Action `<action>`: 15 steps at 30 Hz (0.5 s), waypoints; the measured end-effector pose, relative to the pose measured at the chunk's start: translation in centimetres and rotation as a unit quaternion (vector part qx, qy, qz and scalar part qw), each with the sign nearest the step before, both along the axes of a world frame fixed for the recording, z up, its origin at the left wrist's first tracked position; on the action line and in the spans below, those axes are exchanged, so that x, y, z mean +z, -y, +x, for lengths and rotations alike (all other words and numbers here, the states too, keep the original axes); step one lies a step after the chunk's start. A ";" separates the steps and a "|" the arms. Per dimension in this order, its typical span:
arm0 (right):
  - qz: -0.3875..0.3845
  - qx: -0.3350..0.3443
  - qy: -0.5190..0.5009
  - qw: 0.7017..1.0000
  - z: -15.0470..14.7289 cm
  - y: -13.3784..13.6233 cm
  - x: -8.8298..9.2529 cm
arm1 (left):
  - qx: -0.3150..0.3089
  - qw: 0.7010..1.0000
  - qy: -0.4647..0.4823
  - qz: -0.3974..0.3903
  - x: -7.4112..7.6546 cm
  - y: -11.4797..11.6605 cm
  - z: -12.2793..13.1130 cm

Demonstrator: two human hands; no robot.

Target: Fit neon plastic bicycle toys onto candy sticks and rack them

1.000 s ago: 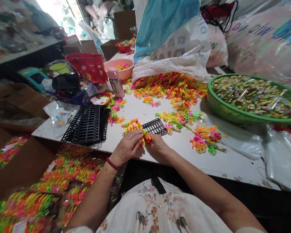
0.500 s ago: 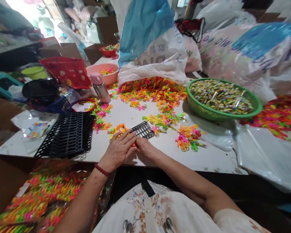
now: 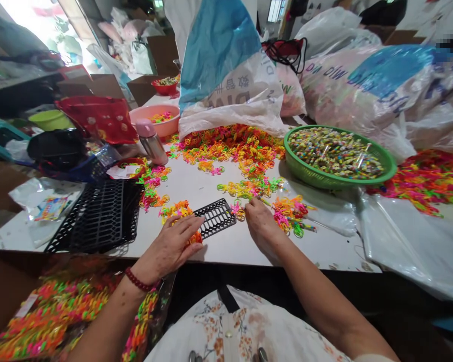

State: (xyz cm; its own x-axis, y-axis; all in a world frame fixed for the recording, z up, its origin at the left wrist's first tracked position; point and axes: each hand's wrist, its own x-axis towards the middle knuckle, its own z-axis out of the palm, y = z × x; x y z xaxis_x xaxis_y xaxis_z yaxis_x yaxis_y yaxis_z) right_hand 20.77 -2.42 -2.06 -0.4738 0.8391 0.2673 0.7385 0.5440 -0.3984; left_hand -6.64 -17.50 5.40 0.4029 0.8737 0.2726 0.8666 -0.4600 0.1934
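A small black plastic grid tray (image 3: 216, 219) lies at a slant near the table's front edge. My left hand (image 3: 175, 242) rests over its left end, fingers stretched out, the thumb beside orange plastic pieces (image 3: 196, 238) at that end. To the right of the tray, my right hand (image 3: 262, 222) is closed with its fingertips pinched down at the tabletop; what they hold, if anything, is hidden. By those fingertips lie small pink and orange pieces (image 3: 237, 210) and a line of yellow-green ones (image 3: 234, 189). A cluster of bright pieces and thin printed sticks (image 3: 292, 213) sits farther right.
Black grid trays (image 3: 98, 216) are stacked at left. A bottle with a pink lid (image 3: 151, 143) stands behind them. Bright pieces spill from a large sack (image 3: 226, 65). At right are a green basket (image 3: 335, 183) of printed sticks and clear bags (image 3: 407, 236). Packed pieces (image 3: 41, 322) fill a box below.
My hands, together over the tray before, have parted. The right one has moved right to the loose pieces; the left has shifted slightly left and down, leaving more of the tray visible.
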 end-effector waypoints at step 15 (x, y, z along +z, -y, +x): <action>-0.140 0.062 -0.221 0.963 -4.7 1.8 1.5 | 0.122 0.992 0.002 -0.025 -1.4 -3.9 -0.3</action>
State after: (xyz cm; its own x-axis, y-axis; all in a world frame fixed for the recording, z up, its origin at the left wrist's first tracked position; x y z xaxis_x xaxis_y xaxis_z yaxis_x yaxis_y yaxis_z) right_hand 16.04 -4.25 -0.54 -0.4671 0.8518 0.2373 0.3990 0.4426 -0.8031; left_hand -6.96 -13.62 4.04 0.1761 0.9578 0.2270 0.9505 -0.2254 0.2137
